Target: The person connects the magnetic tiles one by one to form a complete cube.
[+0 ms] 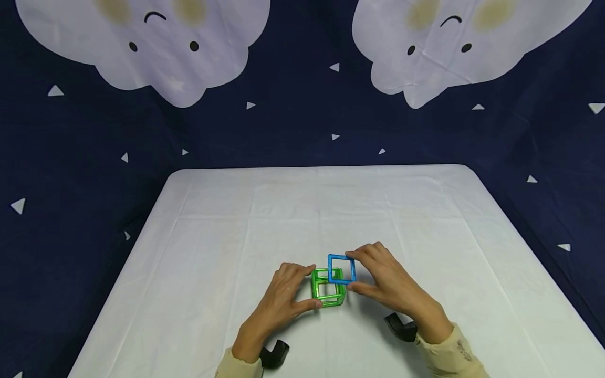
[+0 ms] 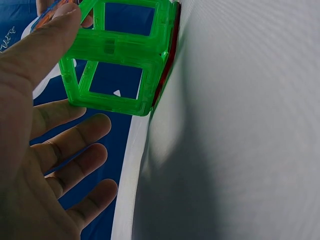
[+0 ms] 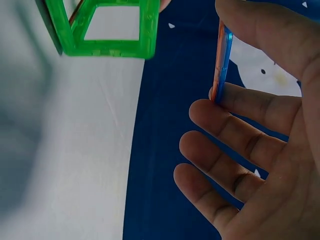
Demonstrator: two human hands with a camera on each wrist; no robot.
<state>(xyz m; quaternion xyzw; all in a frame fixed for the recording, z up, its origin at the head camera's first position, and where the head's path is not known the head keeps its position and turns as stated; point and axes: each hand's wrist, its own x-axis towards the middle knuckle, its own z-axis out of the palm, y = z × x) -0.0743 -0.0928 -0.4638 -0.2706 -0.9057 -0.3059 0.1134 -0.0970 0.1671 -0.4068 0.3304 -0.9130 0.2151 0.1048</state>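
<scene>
A cube of green see-through magnetic tiles (image 1: 328, 298) stands on the white table; in the left wrist view the green tiles (image 2: 112, 42) show a dark red strip along the table side. My left hand (image 1: 281, 296) holds the cube's left side between thumb and index finger, its other fingers extended. From the right, my right hand (image 1: 389, 278) pinches a blue square magnetic tile (image 1: 330, 269) by its right side. Edge-on in the right wrist view, this tile (image 3: 226, 65) is blue on one face and orange on the other. It overlaps the cube's top right in the head view; there, contact is unclear.
The white cloth-covered table (image 1: 227, 210) extends around both hands. Behind it hangs a dark blue cloth (image 1: 293, 136) with white clouds and small triangles. Black wrist devices (image 1: 275, 355) sit under both wrists, near the table.
</scene>
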